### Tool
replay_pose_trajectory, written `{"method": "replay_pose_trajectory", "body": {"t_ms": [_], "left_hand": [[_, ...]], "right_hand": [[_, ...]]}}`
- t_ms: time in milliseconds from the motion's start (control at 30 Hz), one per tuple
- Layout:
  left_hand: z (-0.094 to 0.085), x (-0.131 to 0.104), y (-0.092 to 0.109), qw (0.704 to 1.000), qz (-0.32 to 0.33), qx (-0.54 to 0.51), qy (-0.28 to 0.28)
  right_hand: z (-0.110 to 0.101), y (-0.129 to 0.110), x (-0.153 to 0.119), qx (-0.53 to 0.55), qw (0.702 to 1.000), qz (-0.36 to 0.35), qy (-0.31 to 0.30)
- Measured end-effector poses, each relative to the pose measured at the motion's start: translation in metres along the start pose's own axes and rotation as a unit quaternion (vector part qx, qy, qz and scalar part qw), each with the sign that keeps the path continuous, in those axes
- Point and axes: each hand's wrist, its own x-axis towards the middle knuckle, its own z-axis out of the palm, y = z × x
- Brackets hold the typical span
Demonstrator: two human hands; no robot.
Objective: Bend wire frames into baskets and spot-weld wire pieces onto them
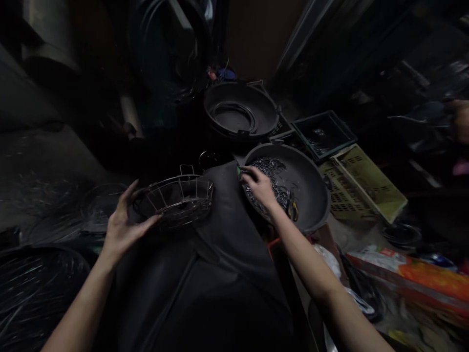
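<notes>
A round wire basket [179,193] is held over the dark-clad lap, its small square handle pointing up. My left hand [122,222] grips its left rim between thumb and fingers. My right hand [258,186] is over the left edge of a wide dark pan [311,195], its fingers closed around something small with a green part; the rest of that object is hidden. Many short, shiny metal pieces [271,168] lie in the pan below the hand. Pliers with yellow and black handles [293,208] rest among them.
Behind stands another dark pan [269,110] with coiled wire inside. A green crate [330,132] and a yellow-green crate [366,181] are to the right. An orange and white bag [414,274] lies at the lower right. Black coiled material [36,288] fills the lower left.
</notes>
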Motion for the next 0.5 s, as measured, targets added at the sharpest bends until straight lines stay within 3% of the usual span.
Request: {"method": "replay_pose_trajectory", "body": {"t_ms": [67, 133, 233, 367, 500], "left_hand": [[0.004, -0.001, -0.004, 1.000, 0.010, -0.001, 0.015], [0.005, -0.003, -0.008, 0.999, 0.026, 0.005, 0.037], [0.006, -0.007, -0.009, 0.999, 0.038, 0.022, 0.026], [0.003, -0.006, -0.006, 1.000, -0.006, 0.023, -0.011], [0.002, -0.009, -0.003, 1.000, 0.013, 0.016, 0.004]], "right_hand": [[-0.009, 0.038, 0.010, -0.060, 0.993, 0.094, 0.032], [-0.014, 0.062, 0.016, -0.093, 0.988, 0.123, 0.031], [-0.009, 0.076, 0.019, -0.114, 0.986, 0.122, 0.028], [0.005, 0.093, 0.025, -0.130, 0.984, 0.114, 0.033], [-0.009, 0.113, 0.022, -0.154, 0.972, 0.168, 0.057]]}}
